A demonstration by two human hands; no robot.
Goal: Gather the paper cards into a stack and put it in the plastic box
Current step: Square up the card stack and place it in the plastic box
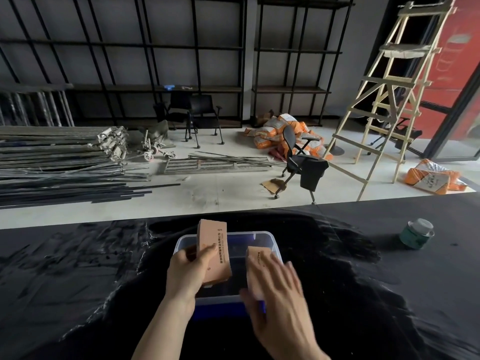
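A clear plastic box (262, 236) with a blue base sits on the black-covered table in front of me. My left hand (188, 271) grips a stack of tan paper cards (214, 252), held upright over the box's left half. My right hand (276, 294) is blurred over the box's right side, its fingers on a second bunch of tan cards (255, 258) that leans inside the box. The box floor is mostly hidden by both hands and the cards.
A green roll of tape (417, 233) stands on the table at the far right. The table's far edge runs just behind the box. Beyond it are chairs, a wooden ladder, metal bars and orange sacks on the floor.
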